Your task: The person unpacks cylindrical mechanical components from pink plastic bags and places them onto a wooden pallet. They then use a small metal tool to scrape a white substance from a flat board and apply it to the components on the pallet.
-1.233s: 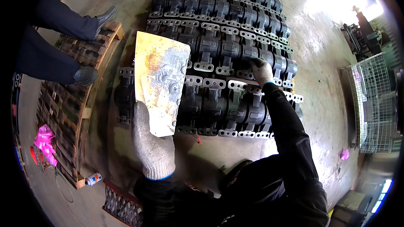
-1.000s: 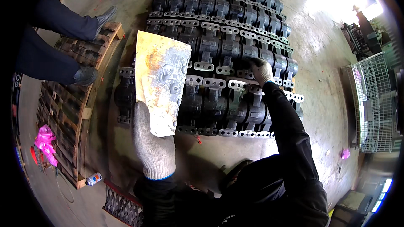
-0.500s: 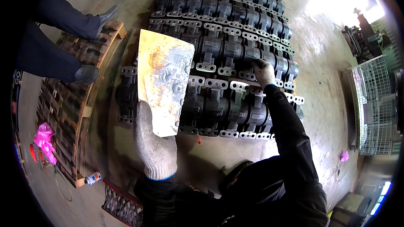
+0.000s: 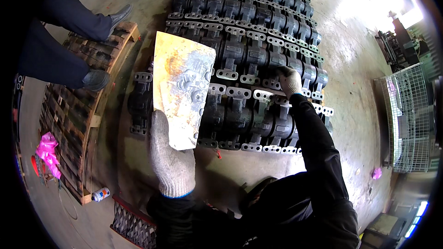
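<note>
My left hand (image 4: pixel 171 161), in a grey-white knit glove, is closed round the lower end of a flat tapered board (image 4: pixel 182 83). Grey paste is smeared over the board's right side, and yellowish-brown stains mark its left. Under and beyond it lie rows of black rollers (image 4: pixel 234 115) with drilled, bare-metal mounting lugs (image 4: pixel 238 93). My right hand (image 4: pixel 290 82), gloved too and dark with dirt at the fingertips, reaches between the two nearest rows at the right. Its fingers are curled down against a roller there; whatever they hold is hidden.
On the left, another person's legs and dark shoes (image 4: pixel 96 80) are on a wooden pallet (image 4: pixel 69 110). A pink bag (image 4: pixel 47 153) and a spray can (image 4: pixel 101 194) are near the pallet's front end. A wire mesh cage (image 4: pixel 408 120) stands at the right.
Very little differs. The view has shifted slightly, and the fingers of my right hand have moved a touch between the roller rows. The board stays in my left hand.
</note>
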`<state>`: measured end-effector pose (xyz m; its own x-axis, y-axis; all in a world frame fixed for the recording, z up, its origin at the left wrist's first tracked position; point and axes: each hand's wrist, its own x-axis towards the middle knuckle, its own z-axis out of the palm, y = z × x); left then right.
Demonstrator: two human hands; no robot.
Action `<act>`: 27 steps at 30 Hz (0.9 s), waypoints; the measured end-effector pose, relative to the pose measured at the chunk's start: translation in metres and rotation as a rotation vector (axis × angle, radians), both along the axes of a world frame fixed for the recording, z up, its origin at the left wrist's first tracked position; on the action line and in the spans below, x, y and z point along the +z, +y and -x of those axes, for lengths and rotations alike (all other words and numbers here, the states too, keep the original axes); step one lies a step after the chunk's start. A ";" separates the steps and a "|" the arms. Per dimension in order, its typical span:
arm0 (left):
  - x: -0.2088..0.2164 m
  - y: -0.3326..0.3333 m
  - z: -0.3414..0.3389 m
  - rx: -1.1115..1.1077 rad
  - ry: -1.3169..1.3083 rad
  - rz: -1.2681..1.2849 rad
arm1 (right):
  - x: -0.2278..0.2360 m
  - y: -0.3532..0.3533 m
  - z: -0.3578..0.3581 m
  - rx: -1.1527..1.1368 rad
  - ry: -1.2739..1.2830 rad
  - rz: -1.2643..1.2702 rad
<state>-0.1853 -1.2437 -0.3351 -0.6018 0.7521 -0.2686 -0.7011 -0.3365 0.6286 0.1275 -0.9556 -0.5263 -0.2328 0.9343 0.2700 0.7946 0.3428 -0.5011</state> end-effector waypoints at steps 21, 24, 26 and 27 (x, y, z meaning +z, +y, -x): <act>0.002 0.000 -0.001 -0.009 -0.009 0.010 | 0.003 -0.001 -0.001 -0.001 0.105 0.074; 0.003 0.000 -0.001 -0.006 0.009 0.022 | 0.001 0.000 -0.003 0.020 0.052 0.040; 0.001 -0.001 0.000 -0.001 0.013 0.023 | 0.001 0.001 -0.002 0.026 0.019 0.013; 0.000 -0.001 0.000 -0.006 0.004 0.024 | 0.000 0.001 -0.003 0.027 0.009 0.000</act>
